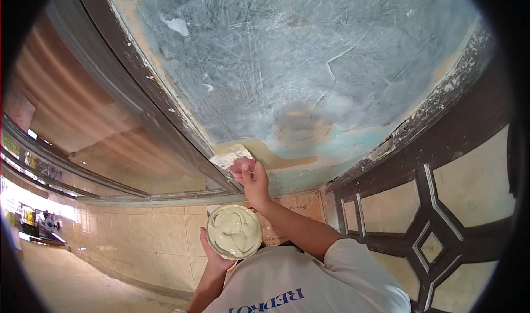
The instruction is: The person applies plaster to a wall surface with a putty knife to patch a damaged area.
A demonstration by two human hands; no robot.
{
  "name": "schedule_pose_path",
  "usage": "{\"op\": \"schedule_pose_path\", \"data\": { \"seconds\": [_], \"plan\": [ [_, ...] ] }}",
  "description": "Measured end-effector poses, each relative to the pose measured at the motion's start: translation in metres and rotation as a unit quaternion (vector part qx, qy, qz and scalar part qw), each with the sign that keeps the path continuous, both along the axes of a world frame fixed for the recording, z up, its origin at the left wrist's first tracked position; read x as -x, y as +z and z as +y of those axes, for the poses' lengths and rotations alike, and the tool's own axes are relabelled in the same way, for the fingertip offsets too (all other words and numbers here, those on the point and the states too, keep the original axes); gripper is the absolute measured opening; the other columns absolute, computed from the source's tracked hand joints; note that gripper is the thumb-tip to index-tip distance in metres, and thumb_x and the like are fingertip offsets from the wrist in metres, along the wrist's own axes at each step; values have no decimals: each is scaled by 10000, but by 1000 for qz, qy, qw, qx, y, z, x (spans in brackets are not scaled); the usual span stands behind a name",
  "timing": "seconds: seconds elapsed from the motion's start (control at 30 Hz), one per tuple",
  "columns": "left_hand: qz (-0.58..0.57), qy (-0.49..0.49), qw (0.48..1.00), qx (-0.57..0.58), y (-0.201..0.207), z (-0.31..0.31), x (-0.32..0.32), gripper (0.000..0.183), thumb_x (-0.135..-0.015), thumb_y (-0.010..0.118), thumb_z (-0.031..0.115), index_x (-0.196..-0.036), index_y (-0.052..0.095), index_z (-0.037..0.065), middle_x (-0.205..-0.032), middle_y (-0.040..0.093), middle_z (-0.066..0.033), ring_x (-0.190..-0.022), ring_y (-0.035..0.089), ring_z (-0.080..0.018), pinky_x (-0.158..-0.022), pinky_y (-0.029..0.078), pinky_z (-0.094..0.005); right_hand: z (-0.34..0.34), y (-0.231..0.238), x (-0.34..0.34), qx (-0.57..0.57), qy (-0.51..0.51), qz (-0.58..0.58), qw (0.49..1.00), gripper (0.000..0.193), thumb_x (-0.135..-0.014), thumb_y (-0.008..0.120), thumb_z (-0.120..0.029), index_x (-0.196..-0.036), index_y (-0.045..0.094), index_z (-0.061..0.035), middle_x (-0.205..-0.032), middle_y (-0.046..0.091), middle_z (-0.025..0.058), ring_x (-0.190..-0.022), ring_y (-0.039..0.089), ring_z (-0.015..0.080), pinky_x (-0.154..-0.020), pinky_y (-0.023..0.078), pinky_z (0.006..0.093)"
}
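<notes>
My right hand [255, 183] is closed on a flat, pinkish putty scraper [242, 164], its far end smeared with thick white paste. The scraper lies against the bottom left corner of a patchy blue-grey wall [265, 59], beside a dark frame. Around it spreads a wet-looking beige smear [281, 159]. Lower down, my left hand [216, 258] supports a round tub [212, 241] from its left side and below. Pale, creamy putty [234, 230] fills the tub, its surface swirled. Part of my left hand is hidden under the tub.
A dark frame [149, 103] with glass panes runs along the left. To the right stands a dark lattice door [417, 241] with pale panels. Below the wall lies a brown cardboard piece [301, 205]. A fan [49, 223] stands far left beyond the tiled surface [141, 233].
</notes>
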State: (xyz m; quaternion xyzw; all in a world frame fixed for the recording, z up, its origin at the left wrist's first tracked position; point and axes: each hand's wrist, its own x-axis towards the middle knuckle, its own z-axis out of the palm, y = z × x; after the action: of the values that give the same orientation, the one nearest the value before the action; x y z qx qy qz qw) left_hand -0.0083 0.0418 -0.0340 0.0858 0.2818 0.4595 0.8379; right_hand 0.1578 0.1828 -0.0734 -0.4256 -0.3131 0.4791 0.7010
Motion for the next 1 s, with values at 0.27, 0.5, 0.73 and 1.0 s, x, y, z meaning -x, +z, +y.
{"op": "schedule_pose_path", "data": {
  "seconds": [0.27, 0.5, 0.73, 1.0],
  "plan": [
    [25, 9, 999, -21, 14, -8, -20, 856, -870, 290, 748, -1474, 334, 144, -1493, 353, -111, -1339, 381, -330, -1077, 350, -516, -30, -214, -106, 124, -201, -281, 930, 297, -929, 623, -284, -959, 523, -6, -877, 655, 167, -785, 668, 287, -696, 518, 384],
    [-16, 0, 975, -224, 2, -11, -33, 704, -975, 191, 604, -1480, 271, 120, -1486, 355, -109, -1332, 390, -272, -1118, 311, -465, -97, -181, -271, 138, -307, -406, 850, 178, -926, 612, -151, -941, 539, 11, -858, 632, 153, -726, 649, 273, -667, 515, 376],
    [-39, -6, 999, -5, -10, 6, -68, 826, -879, 275, 739, -1475, 335, 170, -1502, 349, -108, -1344, 380, -342, -1077, 349, -539, -122, -126, -256, 146, -160, -488, 845, 124, -904, 624, -103, -908, 539, -14, -789, 615, 101, -673, 619, 225, -593, 496, 340],
    [-87, -18, 995, 36, -14, 0, -87, 832, -864, 298, 748, -1471, 356, 182, -1496, 366, -108, -1331, 396, -361, -1061, 358, -559, -49, -36, -111, -16, 6, -390, 921, 206, -907, 653, -162, -886, 521, -5, -771, 593, 152, -657, 624, 254, -588, 493, 354]
  ]
}}
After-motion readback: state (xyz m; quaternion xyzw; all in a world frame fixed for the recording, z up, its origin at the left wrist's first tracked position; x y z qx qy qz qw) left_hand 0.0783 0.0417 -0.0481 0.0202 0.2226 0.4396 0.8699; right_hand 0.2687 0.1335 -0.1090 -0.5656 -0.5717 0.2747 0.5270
